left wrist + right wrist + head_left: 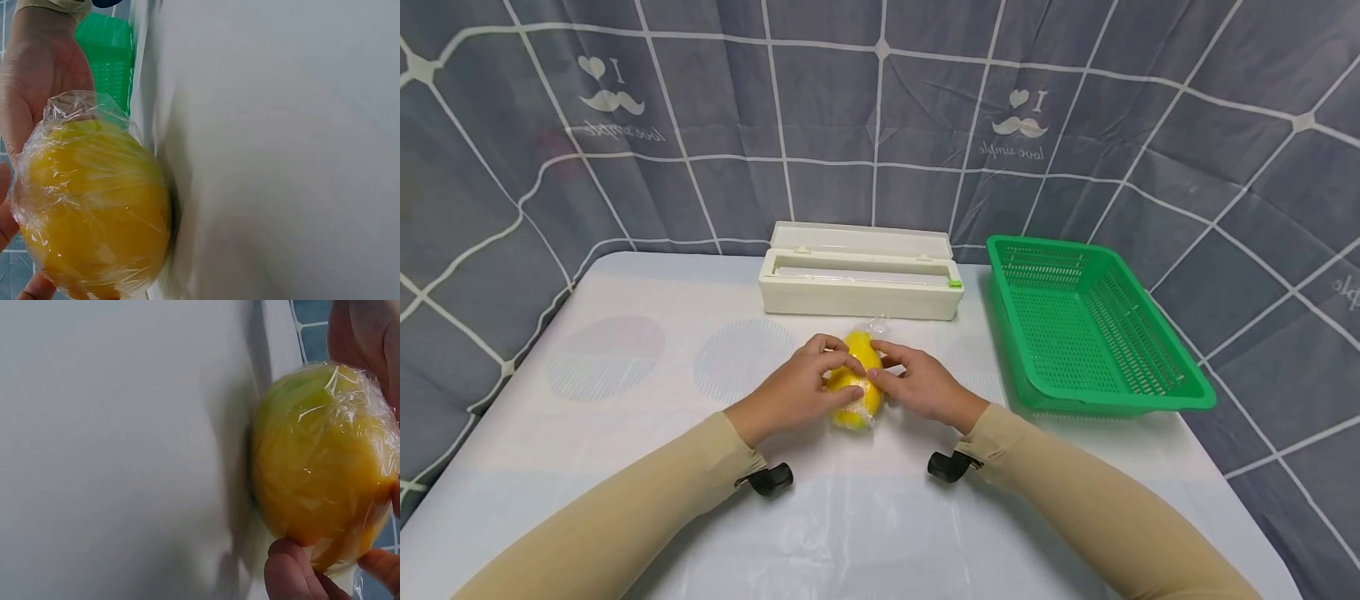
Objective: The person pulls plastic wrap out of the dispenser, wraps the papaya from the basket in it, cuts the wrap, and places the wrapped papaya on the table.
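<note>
A yellow fruit [866,353], greenish at its near end and wound in clear cling film [87,103], lies on the white-covered table between both hands. My left hand [805,382] holds it from the left, fingers bent over its top and thumb at the near part. From the right, my right hand [928,387] grips its far part between thumb and fingers. Loose, crumpled film sticks out past the far end. In the right wrist view, fingertips [286,569] press against the wrapped fruit [319,469], and the film looks tight and creased over the skin.
Behind the fruit stands a white cling film dispenser [857,302], its lid raised, a roll inside and a green slider [955,284] at the right. A green perforated basket [1097,402] sits at the right. A grey checked curtain [827,100] surrounds the table.
</note>
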`<state>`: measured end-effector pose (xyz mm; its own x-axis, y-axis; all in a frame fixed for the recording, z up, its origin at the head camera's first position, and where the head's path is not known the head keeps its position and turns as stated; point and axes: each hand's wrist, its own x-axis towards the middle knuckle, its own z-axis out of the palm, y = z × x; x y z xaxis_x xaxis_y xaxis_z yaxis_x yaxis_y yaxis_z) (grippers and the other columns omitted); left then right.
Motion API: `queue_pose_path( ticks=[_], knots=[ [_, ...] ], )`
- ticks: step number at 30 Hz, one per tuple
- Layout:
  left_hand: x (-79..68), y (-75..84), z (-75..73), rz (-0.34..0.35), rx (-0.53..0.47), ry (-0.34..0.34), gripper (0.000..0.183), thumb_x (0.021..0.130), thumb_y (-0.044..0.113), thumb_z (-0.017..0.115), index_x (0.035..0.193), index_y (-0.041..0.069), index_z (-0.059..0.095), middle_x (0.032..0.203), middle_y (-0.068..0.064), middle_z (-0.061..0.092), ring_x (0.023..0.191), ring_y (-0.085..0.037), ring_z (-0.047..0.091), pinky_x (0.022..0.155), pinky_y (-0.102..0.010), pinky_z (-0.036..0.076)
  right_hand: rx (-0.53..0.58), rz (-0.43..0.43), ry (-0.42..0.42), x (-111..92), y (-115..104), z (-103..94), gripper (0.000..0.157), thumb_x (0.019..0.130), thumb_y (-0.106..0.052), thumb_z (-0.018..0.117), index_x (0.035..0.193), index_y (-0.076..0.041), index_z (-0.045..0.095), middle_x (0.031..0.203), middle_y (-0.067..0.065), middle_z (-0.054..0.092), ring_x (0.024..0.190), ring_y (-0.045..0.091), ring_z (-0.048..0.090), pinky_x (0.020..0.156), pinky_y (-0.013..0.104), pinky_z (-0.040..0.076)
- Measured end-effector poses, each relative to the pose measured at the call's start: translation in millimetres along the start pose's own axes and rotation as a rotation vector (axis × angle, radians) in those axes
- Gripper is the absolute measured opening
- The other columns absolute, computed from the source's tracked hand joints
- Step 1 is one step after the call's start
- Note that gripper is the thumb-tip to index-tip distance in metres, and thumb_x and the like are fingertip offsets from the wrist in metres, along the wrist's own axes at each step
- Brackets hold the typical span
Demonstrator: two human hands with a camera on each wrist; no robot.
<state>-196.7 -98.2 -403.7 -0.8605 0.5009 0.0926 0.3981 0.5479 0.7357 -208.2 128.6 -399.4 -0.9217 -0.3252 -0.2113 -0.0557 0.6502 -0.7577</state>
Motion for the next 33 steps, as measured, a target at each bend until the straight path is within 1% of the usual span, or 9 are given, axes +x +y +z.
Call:
queue_pose_path(
  ticks=[4, 7, 9, 12, 15, 18, 22, 28, 33],
  knots=[
    [-1.8, 0.4, -0.2, 0.0, -0.01, -0.005, 0.013, 0.098, 0.027, 0.075, 0.111, 0.025, 0.075, 0.134, -0.006, 0.054, 0.101, -0.021, 0.06, 0.087, -0.034, 0.051, -0.012, 0.0, -0.006, -2.0, -1.1, -0.7, 0.058, 0.104, -0.034, 0.067, 0.158, -0.021, 0.051, 0.135, 0.014, 0.067, 0.098, 0.021, 0.075, 0.081, 0.032, 0.06],
    [-1.8, -0.5, 1.1, -0.002, -0.02, 0.0, 0.016, 0.097, 0.025, 0.076, 0.113, 0.023, 0.073, 0.135, -0.007, 0.054, 0.104, -0.023, 0.06, 0.087, -0.035, 0.051, -0.012, 0.005, -0.01, -2.2, -0.1, -0.6, 0.057, 0.103, -0.035, 0.067, 0.157, -0.021, 0.052, 0.132, 0.013, 0.068, 0.095, 0.02, 0.074, 0.08, 0.032, 0.06],
    [-2.1, -0.9, 1.6, -0.011, -0.026, 0.005, 0.024, 0.097, 0.026, 0.076, 0.119, 0.019, 0.069, 0.136, -0.009, 0.054, 0.11, -0.025, 0.059, 0.09, -0.038, 0.054, -0.01, 0.002, -0.01, -1.9, 1.3, 0.0, 0.057, 0.103, -0.034, 0.068, 0.157, -0.021, 0.052, 0.132, 0.013, 0.068, 0.094, 0.019, 0.074, 0.079, 0.031, 0.06],
    [-1.6, -1.9, 2.5, -0.048, -0.022, 0.009, 0.042, 0.097, 0.03, 0.076, 0.132, 0.013, 0.061, 0.142, -0.013, 0.052, 0.12, -0.028, 0.058, 0.099, -0.044, 0.056, -0.007, -0.008, -0.013, -1.6, 3.1, 0.6, 0.057, 0.103, -0.034, 0.067, 0.156, -0.022, 0.053, 0.132, 0.013, 0.068, 0.091, 0.019, 0.073, 0.078, 0.03, 0.059],
    [-0.4, -1.7, 2.8, -0.104, -0.007, -0.006, 0.059, 0.096, 0.035, 0.076, 0.144, 0.01, 0.053, 0.148, -0.016, 0.047, 0.126, -0.031, 0.056, 0.107, -0.05, 0.054, -0.016, -0.019, -0.018, -1.9, 4.1, 0.3, 0.057, 0.104, -0.035, 0.067, 0.157, -0.023, 0.051, 0.133, 0.013, 0.068, 0.089, 0.018, 0.072, 0.076, 0.03, 0.057],
    [1.1, -1.1, 2.7, -0.134, 0.018, -0.023, 0.066, 0.094, 0.039, 0.076, 0.147, 0.009, 0.051, 0.152, -0.016, 0.046, 0.13, -0.033, 0.055, 0.111, -0.052, 0.05, -0.032, -0.034, -0.025, -2.5, 4.5, -1.2, 0.061, 0.104, -0.035, 0.066, 0.161, -0.024, 0.046, 0.135, 0.014, 0.067, 0.087, 0.018, 0.071, 0.074, 0.029, 0.055],
    [2.7, -1.2, 2.7, -0.095, 0.049, -0.034, 0.065, 0.094, 0.038, 0.076, 0.145, 0.006, 0.051, 0.154, -0.017, 0.047, 0.136, -0.037, 0.051, 0.116, -0.055, 0.046, -0.073, -0.067, -0.04, -3.2, 4.1, -3.4, 0.063, 0.105, -0.034, 0.065, 0.163, -0.025, 0.042, 0.137, 0.013, 0.066, 0.084, 0.018, 0.067, 0.074, 0.028, 0.054],
    [2.2, -2.1, 2.9, -0.076, 0.036, -0.055, 0.064, 0.095, 0.036, 0.075, 0.145, 0.005, 0.048, 0.154, -0.017, 0.045, 0.127, -0.031, 0.058, 0.114, -0.05, 0.049, -0.1, -0.082, -0.059, -2.9, 5.3, -2.7, 0.059, 0.105, -0.033, 0.064, 0.16, -0.023, 0.047, 0.137, 0.011, 0.067, 0.08, 0.017, 0.065, 0.072, 0.028, 0.053],
    [2.2, -2.6, 3.0, -0.047, 0.036, -0.051, 0.063, 0.096, 0.036, 0.074, 0.145, 0.006, 0.049, 0.154, -0.017, 0.044, 0.129, -0.032, 0.058, 0.115, -0.051, 0.048, -0.093, -0.09, -0.059, -2.6, 6.2, -1.9, 0.059, 0.106, -0.033, 0.063, 0.161, -0.022, 0.045, 0.137, 0.012, 0.066, 0.079, 0.016, 0.065, 0.072, 0.028, 0.053]
  ],
)
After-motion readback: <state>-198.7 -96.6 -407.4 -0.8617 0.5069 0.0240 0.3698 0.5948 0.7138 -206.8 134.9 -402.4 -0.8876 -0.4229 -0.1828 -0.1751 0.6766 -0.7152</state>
